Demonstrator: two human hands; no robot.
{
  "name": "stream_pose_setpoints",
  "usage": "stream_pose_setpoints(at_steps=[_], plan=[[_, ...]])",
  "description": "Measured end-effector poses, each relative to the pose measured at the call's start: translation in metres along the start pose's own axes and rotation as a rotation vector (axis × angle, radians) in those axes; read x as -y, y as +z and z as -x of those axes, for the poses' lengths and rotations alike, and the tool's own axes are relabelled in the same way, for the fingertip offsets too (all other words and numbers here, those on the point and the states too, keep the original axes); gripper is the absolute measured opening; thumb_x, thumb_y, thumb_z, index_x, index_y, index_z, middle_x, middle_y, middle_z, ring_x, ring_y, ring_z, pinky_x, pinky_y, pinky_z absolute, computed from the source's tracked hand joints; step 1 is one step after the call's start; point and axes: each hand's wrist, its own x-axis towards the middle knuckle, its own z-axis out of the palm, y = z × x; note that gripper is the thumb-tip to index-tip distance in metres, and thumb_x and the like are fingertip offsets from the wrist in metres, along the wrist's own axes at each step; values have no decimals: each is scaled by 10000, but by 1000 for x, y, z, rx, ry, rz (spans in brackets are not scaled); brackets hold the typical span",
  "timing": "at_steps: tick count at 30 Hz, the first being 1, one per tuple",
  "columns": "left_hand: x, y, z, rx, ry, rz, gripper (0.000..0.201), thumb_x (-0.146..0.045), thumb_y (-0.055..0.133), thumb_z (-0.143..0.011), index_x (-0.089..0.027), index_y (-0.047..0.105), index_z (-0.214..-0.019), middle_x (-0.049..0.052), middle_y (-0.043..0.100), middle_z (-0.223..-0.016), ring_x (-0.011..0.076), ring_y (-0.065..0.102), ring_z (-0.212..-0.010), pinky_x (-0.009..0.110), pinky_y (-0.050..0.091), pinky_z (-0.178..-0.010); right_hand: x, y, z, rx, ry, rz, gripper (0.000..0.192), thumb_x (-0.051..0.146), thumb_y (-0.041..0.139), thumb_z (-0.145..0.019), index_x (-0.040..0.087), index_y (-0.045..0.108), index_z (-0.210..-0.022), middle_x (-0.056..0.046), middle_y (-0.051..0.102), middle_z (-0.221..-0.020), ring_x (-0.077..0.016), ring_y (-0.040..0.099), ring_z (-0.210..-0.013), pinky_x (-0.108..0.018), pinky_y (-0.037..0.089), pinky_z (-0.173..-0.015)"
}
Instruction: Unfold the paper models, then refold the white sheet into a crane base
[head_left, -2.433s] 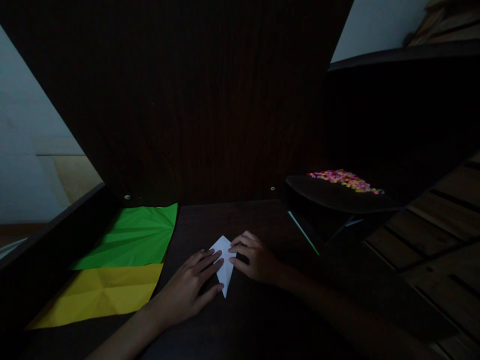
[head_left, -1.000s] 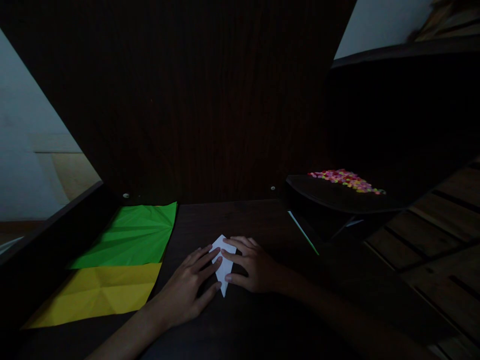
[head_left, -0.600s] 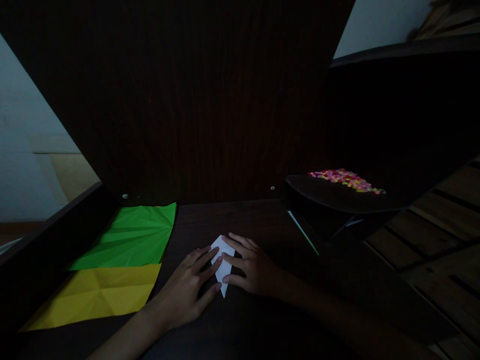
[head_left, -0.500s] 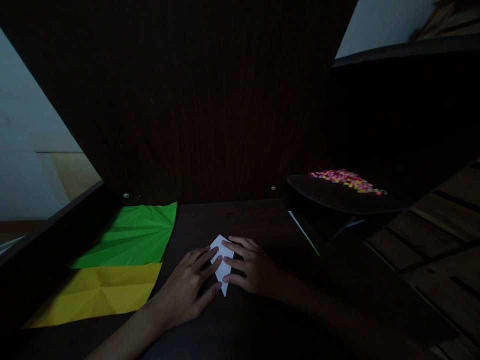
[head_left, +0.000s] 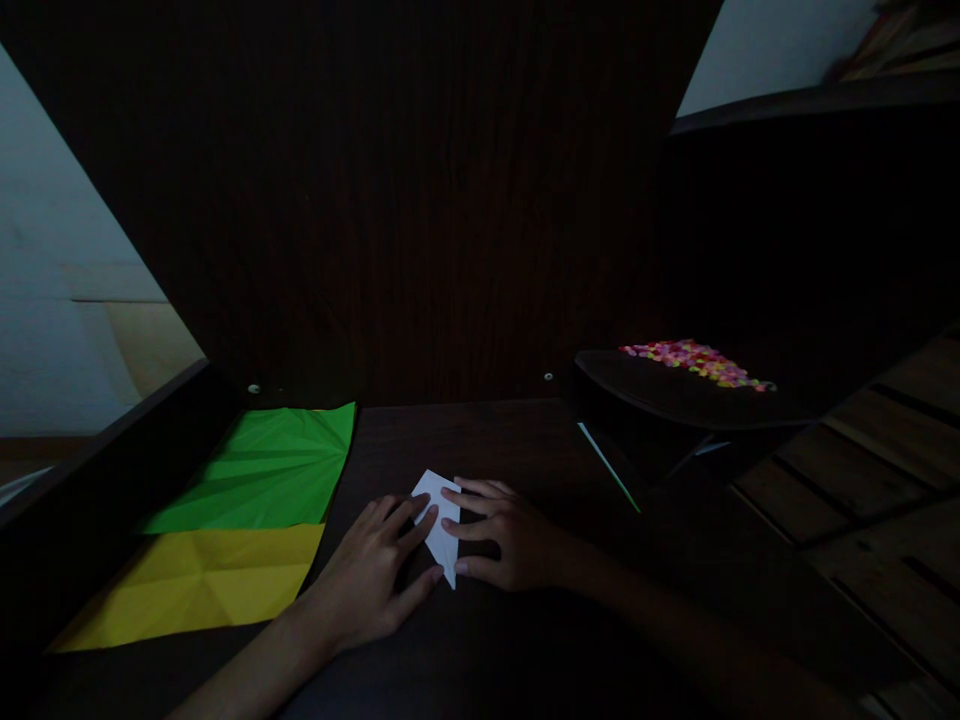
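White folded paper piece [head_left: 439, 520], kite-like shape, lies flat on the dark wooden desk [head_left: 480, 440] at lower centre of frame. Long axis runs near-vertical in the picture, slightly tilted; narrow tip points toward the bottom edge, wider end toward upper left.

Versus 2.4 s ago: right hand [head_left: 510, 540] has slid left over the paper, so less white shows; the top end has leaned a bit left; left hand [head_left: 371, 570] is about where it was.

Paper sits between both hands, pinned under fingertips. Left hand flat, fingers spread, tips pressing the paper's left edge; thumb close to the lower tip. Right hand flat too, fingers extended over the right side, thumb by the lower tip. Neither hand is curled around it, both just press it down with open palms.

Left of frame: creased green paper sheet [head_left: 270, 470] with a creased yellow paper sheet [head_left: 202, 580] just below it, edges touching. Right of frame: dark shelf [head_left: 675, 395] with a patch of small multicoloured pieces [head_left: 694, 360]. Thin green stick [head_left: 609, 468] leans under that shelf.
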Motion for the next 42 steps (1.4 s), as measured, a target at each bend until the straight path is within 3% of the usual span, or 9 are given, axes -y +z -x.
stream_pose_setpoints(at_steps=[8,15,42], plan=[[0,0,-1,37,-27,8,551,-461,530,-927,-241,471,-1430,118,511,-1405,350,500,-1188,565,422,-989,-4,5,1,-9,-7,6,495,493,641,-867,246,615,-1296,-87,433,-1500,-301,351,-1403,-495,319,-1106],[0,-3,-5,7,-34,68,652,-492,664,-816,-236,512,-1396,114,532,-1351,346,500,-1115,545,426,-953,-3,5,0,-10,5,3,492,483,666,-851,264,619,-1289,-76,440,-1497,-309,365,-1389,-513,329,-1089],[-5,-4,-5,-7,-20,90,508,-471,517,-944,-243,505,-1398,113,532,-1328,308,496,-1086,505,432,-919,1,7,-3,-31,42,6,494,505,665,-838,255,637,-1263,-85,478,-1471,-329,421,-1326,-520,378,-1019]])
